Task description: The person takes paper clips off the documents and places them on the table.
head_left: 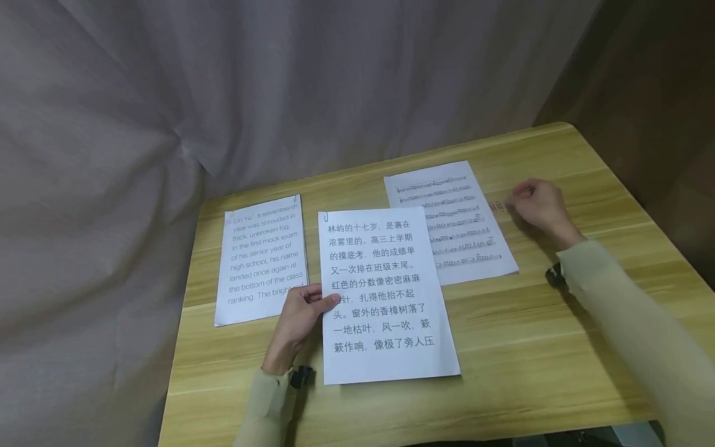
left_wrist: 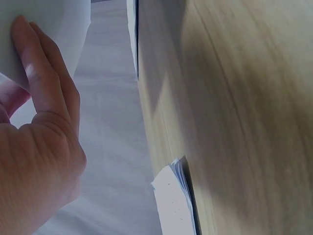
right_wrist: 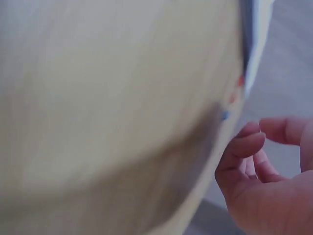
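Pinching the Chinese-text printout (head_left: 385, 279) at its left edge, thumb in front and fingers behind, your left hand (head_left: 298, 310) holds it above the wood-grain table (head_left: 503, 366), between the English-text printout (head_left: 259, 267) and the sheet music (head_left: 480, 239). A paper clip (head_left: 326, 216) sits at its top-left corner. Your right hand (head_left: 540, 208) curls beside the red paper clips (head_left: 499, 207), thumb and finger tips close together. For a clean pick-up, best grasp a clip by its end, pressing lightly lest it skid; a gentle left-hand pinch should hold the page edges flush without creasing them. Obscured: the right wrist view is blurred, so you cannot tell whether those fingertips hold anything. A blue speck (right_wrist: 225, 116) near them may be another clip. Your left thumb masks some characters, and the printout covers part of the music.
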{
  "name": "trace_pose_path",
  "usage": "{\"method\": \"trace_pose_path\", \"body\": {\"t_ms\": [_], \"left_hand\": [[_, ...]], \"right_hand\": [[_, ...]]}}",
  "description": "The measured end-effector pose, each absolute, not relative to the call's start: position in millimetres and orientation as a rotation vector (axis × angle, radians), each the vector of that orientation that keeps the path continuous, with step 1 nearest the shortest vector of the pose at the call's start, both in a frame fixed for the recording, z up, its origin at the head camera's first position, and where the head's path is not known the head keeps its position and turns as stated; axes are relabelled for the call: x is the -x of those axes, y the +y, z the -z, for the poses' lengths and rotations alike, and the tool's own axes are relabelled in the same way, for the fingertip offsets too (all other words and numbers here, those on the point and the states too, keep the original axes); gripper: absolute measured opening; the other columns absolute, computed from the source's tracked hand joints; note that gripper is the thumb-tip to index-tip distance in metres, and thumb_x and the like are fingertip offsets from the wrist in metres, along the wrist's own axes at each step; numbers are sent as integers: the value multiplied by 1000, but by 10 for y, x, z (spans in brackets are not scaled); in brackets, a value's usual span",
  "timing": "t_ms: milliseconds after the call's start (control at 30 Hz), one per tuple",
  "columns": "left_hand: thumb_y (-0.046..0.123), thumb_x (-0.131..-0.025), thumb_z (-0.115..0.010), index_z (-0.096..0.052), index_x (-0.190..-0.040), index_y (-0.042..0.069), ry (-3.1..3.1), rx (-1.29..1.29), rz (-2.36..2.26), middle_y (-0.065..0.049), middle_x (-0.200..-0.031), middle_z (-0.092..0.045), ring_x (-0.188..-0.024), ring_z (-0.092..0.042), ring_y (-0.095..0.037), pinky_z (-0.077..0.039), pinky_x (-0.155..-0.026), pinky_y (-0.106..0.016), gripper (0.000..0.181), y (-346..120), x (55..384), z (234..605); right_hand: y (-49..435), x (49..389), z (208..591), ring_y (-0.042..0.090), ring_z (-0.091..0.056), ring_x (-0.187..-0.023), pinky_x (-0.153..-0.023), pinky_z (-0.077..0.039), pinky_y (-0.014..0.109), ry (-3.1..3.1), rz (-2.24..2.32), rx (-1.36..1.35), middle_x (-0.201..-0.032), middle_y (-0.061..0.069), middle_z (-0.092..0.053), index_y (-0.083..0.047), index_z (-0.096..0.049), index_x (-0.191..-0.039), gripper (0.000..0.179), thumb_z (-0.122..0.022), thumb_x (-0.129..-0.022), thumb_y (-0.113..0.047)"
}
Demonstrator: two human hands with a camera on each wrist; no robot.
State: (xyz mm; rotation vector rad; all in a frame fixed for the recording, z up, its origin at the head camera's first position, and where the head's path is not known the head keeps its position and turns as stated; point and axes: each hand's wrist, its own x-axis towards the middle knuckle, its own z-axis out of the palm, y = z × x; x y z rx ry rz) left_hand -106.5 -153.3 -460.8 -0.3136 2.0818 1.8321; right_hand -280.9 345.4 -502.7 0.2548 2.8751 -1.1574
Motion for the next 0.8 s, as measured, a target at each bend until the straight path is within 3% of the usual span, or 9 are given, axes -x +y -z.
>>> {"method": "trace_pose_path", "body": {"t_ms": [200,533,800], "left_hand": [[0,-97,-76,-73,-124,-12,2064,287,-1846,-20,-105,-85,-82,-82,-13,-67,-80,-25,29,-1537,1060,4576],[-2,-97,-74,-72,-124,-13,2007,235,-1863,-23,-108,-84,-84,-83,-15,-69,-82,-29,29,-1480,1048,4568],[-4,-95,-75,-74,-121,-12,2026,226,-1843,-22,-106,-84,-82,-83,-15,-69,-80,-29,27,-1448,1031,4579]], "right_hand": [[3019,2693,4603,-5,-56,-76,-68,-42,11,2945,1301,-90,-113,27,-76,2,-74,-121,30,-66,-102,-20],[2047,2499,4059,18,-66,-90,-77,-49,17,2747,1425,310,-108,19,-78,-3,-77,-119,21,-71,-103,-15],[1426,2456,3968,28,-69,-99,-92,-54,37,2659,1333,587,-109,17,-77,-2,-77,-123,24,-71,-102,-10]]}}
